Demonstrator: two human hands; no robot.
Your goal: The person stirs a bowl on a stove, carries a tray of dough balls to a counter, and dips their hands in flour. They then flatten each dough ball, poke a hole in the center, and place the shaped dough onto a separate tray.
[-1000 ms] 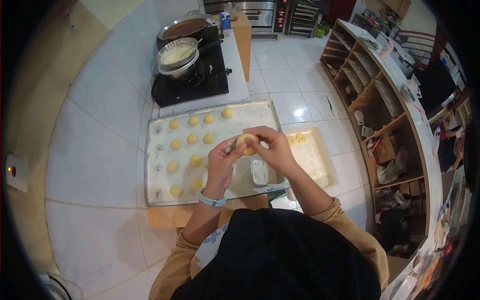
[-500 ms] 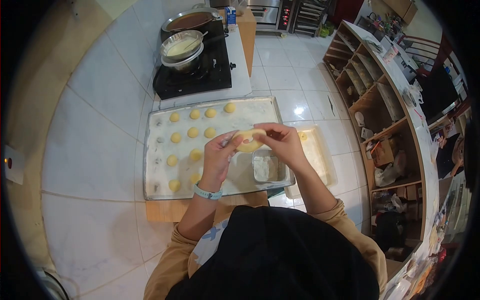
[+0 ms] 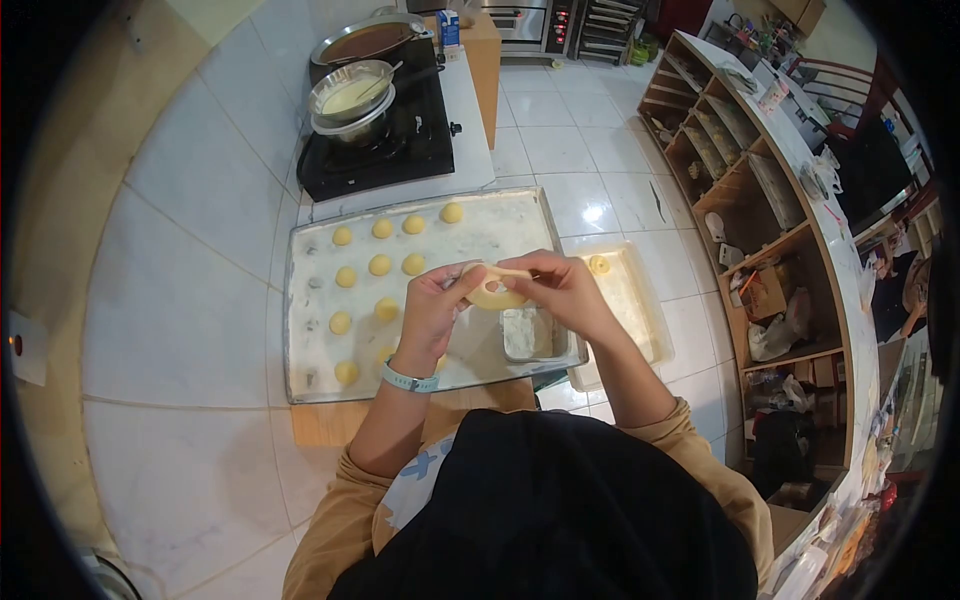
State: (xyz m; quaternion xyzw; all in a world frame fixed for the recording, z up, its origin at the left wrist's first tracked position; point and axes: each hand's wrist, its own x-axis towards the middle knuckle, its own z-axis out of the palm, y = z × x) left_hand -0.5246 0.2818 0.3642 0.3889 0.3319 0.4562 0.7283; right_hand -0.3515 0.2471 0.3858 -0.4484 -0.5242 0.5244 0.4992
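A pale yellow ring of dough (image 3: 497, 299) with a hole in its middle is held up between my two hands. My left hand (image 3: 437, 308) grips its left side, thumb on top. My right hand (image 3: 562, 288) pinches its right side. Below them lies a floured metal tray (image 3: 465, 365) with several round dough balls (image 3: 386, 308) in rows; my left hand and forearm hide some. Just under the ring, at the tray's right side, stands a square metal container (image 3: 527, 335) with white flour.
A black stove (image 3: 420, 150) carries stacked bowls (image 3: 350, 105) and a wide brown-filled pan (image 3: 365, 42). Right of the tray is a pale plastic bin (image 3: 640, 310) with a dough ring (image 3: 599, 264). Wooden shelves (image 3: 765, 260) stand at the right.
The dough ring has tilted and its right part looks stretched thinner between my fingers. Both hands still hold it. The whole view has shifted slightly.
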